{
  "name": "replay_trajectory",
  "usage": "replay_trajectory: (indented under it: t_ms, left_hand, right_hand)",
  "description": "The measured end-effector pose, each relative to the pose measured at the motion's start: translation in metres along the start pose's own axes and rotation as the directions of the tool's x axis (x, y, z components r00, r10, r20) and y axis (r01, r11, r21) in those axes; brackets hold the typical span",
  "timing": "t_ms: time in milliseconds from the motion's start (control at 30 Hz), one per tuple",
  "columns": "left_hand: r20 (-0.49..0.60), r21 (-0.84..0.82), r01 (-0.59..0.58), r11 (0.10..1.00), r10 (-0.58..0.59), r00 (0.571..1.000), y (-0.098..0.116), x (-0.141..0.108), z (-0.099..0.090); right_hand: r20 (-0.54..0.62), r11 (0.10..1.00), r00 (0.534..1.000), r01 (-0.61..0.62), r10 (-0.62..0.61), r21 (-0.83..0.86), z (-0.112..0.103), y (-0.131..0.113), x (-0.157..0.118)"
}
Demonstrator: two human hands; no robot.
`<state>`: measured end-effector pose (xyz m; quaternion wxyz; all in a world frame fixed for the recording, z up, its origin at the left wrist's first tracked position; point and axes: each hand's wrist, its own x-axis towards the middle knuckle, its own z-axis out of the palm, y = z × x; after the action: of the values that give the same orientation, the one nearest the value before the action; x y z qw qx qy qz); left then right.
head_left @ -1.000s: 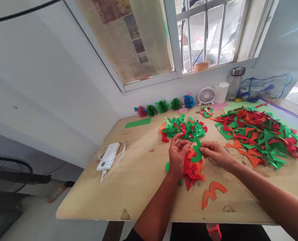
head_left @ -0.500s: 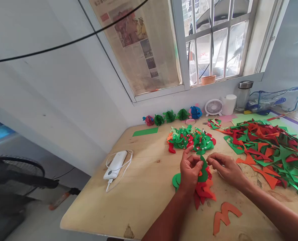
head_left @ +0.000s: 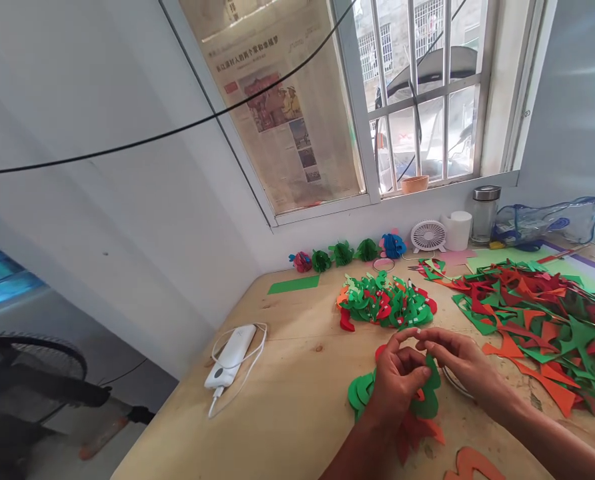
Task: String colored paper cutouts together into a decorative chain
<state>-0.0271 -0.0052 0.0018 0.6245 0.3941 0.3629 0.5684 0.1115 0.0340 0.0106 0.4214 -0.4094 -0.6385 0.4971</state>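
My left hand is closed in a pinch on a green paper cutout with rounded lobes. My right hand meets it at the cutout's top edge, fingertips together against the left fingers; whatever they grip is too small to make out. A thin pale curved edge shows under the right hand, its kind unclear. Below the hands lie orange-red cutouts, partly covered. Rounded green cutouts are stacked by the left wrist. An orange wavy cutout lies at the bottom edge of the view.
Beyond the hands is a heap of green and red cutouts. Paper scraps cover the right side. A white power bank with cable lies left. Along the wall stand honeycomb paper figures, a small fan and a glass jar.
The view has tipped upward, so the table sits lower in the picture. My right hand has come closer to the left, and their fingertips now meet above the green cutout.
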Motion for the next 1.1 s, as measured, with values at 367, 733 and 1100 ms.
replay_trajectory:
  t_ms: [367,733,1100]
  left_hand:
    - [0.01,0.047,-0.019,0.999,0.019,1.0,-0.003,-0.004,0.003]
    - [0.011,0.147,-0.063,0.987,0.062,0.998,0.003,-0.013,0.009]
    - [-0.272,-0.036,-0.032,0.999,0.021,0.962,-0.005,0.006,-0.007]
  right_hand:
    - [-0.081,0.999,0.997,-0.02,0.017,-0.048,0.003,-0.017,-0.004]
    - [-0.133,0.986,0.988,0.059,-0.08,-0.155,0.001,-0.021,-0.01]
    - [-0.126,0.955,0.973,0.159,-0.195,-0.25,0.004,-0.016,-0.015]
